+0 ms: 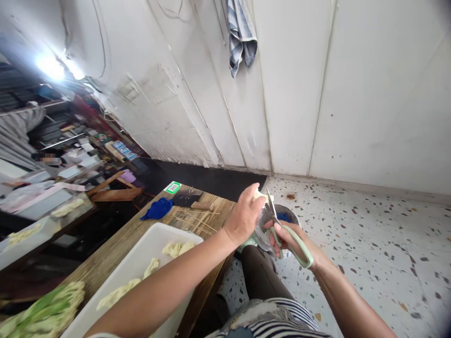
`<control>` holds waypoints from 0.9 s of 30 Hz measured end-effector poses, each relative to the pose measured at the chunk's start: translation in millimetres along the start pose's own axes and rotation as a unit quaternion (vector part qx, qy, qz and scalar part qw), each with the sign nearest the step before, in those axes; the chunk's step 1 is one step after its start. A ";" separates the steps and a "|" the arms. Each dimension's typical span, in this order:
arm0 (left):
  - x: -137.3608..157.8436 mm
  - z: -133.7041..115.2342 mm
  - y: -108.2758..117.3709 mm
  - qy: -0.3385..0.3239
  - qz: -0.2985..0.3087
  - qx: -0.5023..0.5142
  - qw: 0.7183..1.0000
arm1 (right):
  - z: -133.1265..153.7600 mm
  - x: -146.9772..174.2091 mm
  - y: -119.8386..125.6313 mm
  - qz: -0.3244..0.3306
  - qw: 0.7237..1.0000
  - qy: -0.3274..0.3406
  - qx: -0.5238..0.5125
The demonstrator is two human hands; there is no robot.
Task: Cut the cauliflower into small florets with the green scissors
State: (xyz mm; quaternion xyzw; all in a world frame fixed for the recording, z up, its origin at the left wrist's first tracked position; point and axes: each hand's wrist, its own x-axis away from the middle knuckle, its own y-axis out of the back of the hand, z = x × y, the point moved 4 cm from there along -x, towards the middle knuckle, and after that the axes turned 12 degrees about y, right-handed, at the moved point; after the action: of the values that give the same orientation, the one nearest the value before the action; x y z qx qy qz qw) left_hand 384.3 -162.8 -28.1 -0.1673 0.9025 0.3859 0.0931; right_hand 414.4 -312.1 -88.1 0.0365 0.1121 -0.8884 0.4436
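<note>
My left hand (244, 217) grips a pale yellow-white piece of vegetable (260, 193) above a bucket lined with a plastic bag (282, 219) on the floor. My right hand (287, 239) holds green-handled scissors (294, 240), blades pointing up at the piece. A white tray (141, 263) with several cut pale pieces lies on the wooden table (112, 253) to my left.
On the table lie bamboo skewers (192, 220), a cleaver (192, 201), a blue cloth (158, 209) and a green QR card (172, 187). Leafy stalks (42, 310) sit at the near left. A striped towel (241, 33) hangs on the white wall. Terrazzo floor spreads right.
</note>
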 end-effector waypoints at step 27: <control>34.5 39.3 63.6 0.343 0.059 0.467 0.813 | -44.2 16.2 -1.7 -0.002 0.993 -0.073 -0.096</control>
State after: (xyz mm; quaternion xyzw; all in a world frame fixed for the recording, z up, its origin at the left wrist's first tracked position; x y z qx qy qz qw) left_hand 330.1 -101.0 -22.9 -0.1714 0.9556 -0.1594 -0.1788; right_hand 401.8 -313.6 -133.5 -0.0719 0.1643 -0.8745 0.4507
